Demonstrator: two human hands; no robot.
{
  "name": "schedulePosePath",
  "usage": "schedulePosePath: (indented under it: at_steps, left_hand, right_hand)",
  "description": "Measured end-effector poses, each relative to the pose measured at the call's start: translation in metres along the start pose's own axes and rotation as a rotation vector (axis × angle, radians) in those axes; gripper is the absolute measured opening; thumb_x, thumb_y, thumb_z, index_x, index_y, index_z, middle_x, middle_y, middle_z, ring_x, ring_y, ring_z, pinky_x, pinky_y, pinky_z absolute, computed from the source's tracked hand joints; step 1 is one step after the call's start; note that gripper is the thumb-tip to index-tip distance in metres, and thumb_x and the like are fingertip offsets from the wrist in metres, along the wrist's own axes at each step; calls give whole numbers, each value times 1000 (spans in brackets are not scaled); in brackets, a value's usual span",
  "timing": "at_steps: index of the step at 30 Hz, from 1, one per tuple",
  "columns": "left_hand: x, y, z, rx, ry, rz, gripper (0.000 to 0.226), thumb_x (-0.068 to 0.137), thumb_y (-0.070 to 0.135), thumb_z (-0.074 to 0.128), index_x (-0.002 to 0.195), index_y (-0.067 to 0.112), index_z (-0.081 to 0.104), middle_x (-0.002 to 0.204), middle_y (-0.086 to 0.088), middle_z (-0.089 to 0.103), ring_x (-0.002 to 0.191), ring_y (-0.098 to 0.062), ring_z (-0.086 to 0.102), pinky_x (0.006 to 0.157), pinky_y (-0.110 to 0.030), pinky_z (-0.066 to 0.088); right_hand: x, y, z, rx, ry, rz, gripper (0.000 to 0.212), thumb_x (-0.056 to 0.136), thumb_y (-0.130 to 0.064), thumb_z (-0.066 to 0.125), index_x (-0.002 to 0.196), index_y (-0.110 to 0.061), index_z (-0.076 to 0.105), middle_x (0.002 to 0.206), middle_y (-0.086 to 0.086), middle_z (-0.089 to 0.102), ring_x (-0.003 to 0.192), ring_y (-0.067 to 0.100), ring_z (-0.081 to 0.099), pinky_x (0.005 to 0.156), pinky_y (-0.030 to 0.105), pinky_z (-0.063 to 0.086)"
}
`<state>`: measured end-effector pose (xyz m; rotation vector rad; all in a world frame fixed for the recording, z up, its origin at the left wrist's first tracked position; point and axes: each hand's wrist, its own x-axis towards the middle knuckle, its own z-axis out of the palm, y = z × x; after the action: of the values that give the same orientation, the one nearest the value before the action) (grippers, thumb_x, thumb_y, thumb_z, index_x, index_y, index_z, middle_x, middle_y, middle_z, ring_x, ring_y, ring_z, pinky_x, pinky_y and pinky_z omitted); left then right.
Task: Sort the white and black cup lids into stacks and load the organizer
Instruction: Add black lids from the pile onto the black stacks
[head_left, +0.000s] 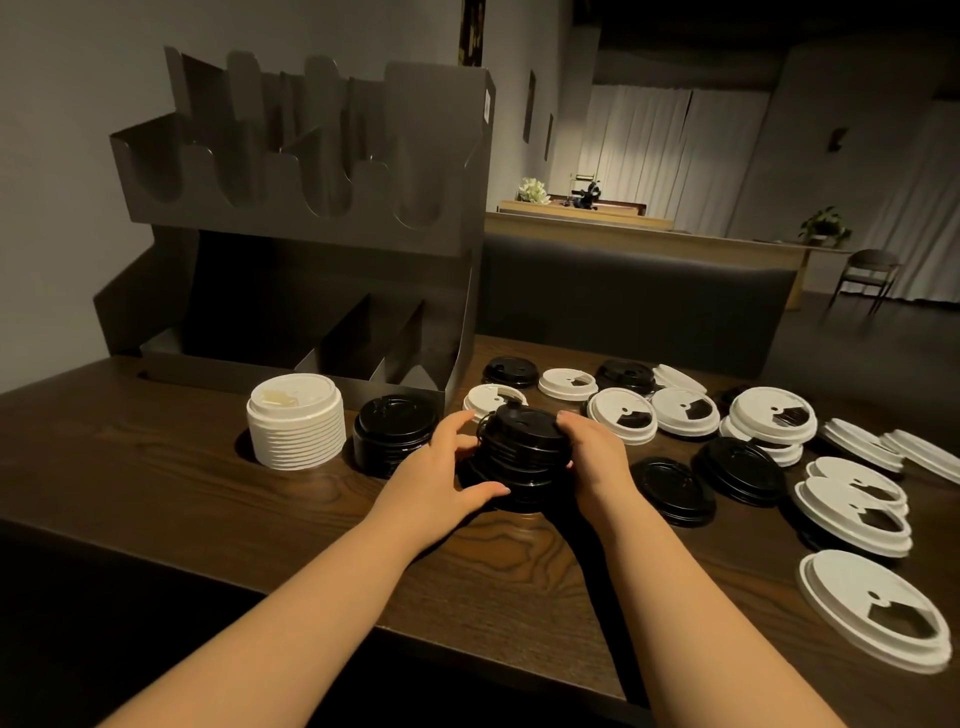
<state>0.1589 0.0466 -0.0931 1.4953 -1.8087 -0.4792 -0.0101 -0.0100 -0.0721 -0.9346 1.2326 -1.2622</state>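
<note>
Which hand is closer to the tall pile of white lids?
The left hand. It grips the black lid stack on the side facing the white lid pile. The right hand grips that stack's far side, farther from the white pile.

Two hands are seen, the left hand (436, 467) and the right hand (592, 457). One grey organizer (291, 218) is counted on the desk (156, 467). Three stacks are counted: one white stack (296, 428), one black stack (395, 434) beside it, and one uneven black stack (524, 457) between the hands. Four loose black lids can be made out, among them one flat black lid (672, 488). About a dozen loose white lids are scattered at the right, some overlapping, so an exact count cannot be given.
</note>
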Motion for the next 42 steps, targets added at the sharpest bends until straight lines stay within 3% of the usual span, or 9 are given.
schedulePosePath:
  at_steps: [9, 16, 20, 25, 29, 32, 35, 38, 42]
  left_hand:
    - [1, -2, -1, -117, 106, 5, 86, 72, 30, 81, 142, 26, 32, 130, 10, 36, 113, -9, 51, 90, -24, 50]
    - [1, -5, -2, -79, 136, 92, 47, 89, 33, 61, 135, 26, 50, 131, 5, 46, 113, -2, 42, 89, -13, 38]
    - [3, -8, 0, -32, 157, 136, 36, 98, 25, 49, 134, 27, 52, 128, 5, 48, 113, -1, 44, 84, 1, 30]
    - [3, -8, 2, 55, 197, 159, 34, 97, 22, 49, 130, 19, 58, 139, 7, 42, 122, -3, 41, 100, -18, 37]
    - [3, -4, 4, 199, 139, 194, 43, 99, 20, 44, 142, 20, 42, 149, 7, 37, 137, -8, 32, 109, -20, 24]
    - [3, 1, 5, 267, 101, 294, 53, 98, 13, 43, 148, 23, 29, 155, 8, 25, 143, -5, 19, 113, -20, 13]
    - [3, 1, 5, 310, 14, 377, 56, 95, 8, 43, 146, 26, 32, 154, 10, 27, 139, 4, 12, 117, -22, 11]
    - [2, 0, 4, 300, 131, 432, 56, 91, 12, 43, 146, 21, 35, 152, 4, 33, 139, -1, 17, 119, -34, 19]
    - [-3, 3, 2, 363, 137, 497, 54, 87, 21, 43, 142, 24, 42, 146, 7, 42, 137, -4, 27, 114, -29, 15]
  right_hand:
    - [0, 6, 1, -167, -22, -103, 19, 92, -24, 57, 106, -16, 68, 107, 6, 68, 103, 22, 61, 95, 41, 50]
    - [-6, 4, 3, -232, -79, -118, 18, 97, -30, 51, 95, -19, 64, 98, 2, 65, 93, 16, 60, 78, 28, 48]
    - [-11, 5, 5, -270, -145, -140, 38, 96, -28, 52, 131, -14, 53, 125, 1, 56, 107, 15, 55, 74, 21, 44]
    - [-14, 10, 6, -382, -164, -291, 23, 96, -29, 51, 119, -24, 53, 122, -2, 56, 107, 13, 56, 84, 25, 50]
    - [-14, 13, 4, -392, -181, -298, 16, 97, -33, 49, 109, -27, 58, 115, -1, 60, 103, 12, 59, 91, 33, 52]
    - [-12, 18, 4, -569, -80, -472, 31, 96, -38, 48, 123, -26, 57, 133, -2, 50, 125, 14, 45, 106, 37, 39]
    - [-15, 18, 5, -698, -10, -647, 28, 96, -30, 48, 120, -21, 59, 128, -4, 52, 122, 14, 45, 105, 36, 39]
    - [-25, 17, 9, -838, -28, -662, 31, 98, -28, 43, 124, -17, 57, 134, -3, 49, 126, 14, 42, 105, 29, 33]
    - [-35, 7, 10, -965, 73, -675, 49, 99, -36, 38, 144, -17, 35, 151, -1, 31, 140, 16, 24, 114, 35, 18]
